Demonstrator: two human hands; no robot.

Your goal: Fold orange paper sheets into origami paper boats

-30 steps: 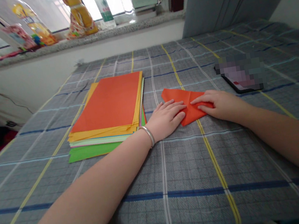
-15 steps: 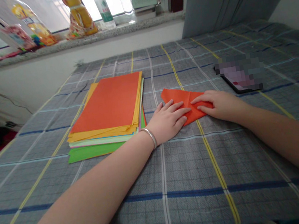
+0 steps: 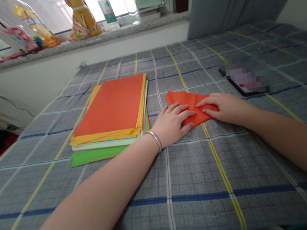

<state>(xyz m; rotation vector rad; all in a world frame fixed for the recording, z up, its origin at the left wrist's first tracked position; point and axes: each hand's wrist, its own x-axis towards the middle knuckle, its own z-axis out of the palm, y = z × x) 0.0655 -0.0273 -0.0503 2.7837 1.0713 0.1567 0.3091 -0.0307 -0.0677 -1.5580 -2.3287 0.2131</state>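
Observation:
A folded piece of orange paper (image 3: 190, 99) lies on the checked cloth in front of me, with creases across its middle. Spread flat over its left part is my left hand (image 3: 174, 121), open, a silver bangle at the wrist. My right hand (image 3: 223, 107) rests on the right end of the paper, its fingers stretched out and apart. Both hands press from above, and their fingers cover parts of the paper's lower and right edges.
Left of my hands sits a stack of coloured paper (image 3: 113, 104), orange on top. A phone (image 3: 246, 80), partly blurred out, lies at the right on the checked tablecloth (image 3: 148, 225). Bottles and boxes line the windowsill (image 3: 71, 45) behind.
The fingers of my left hand have shifted very slightly on the folded paper. My right hand and the paper look the same.

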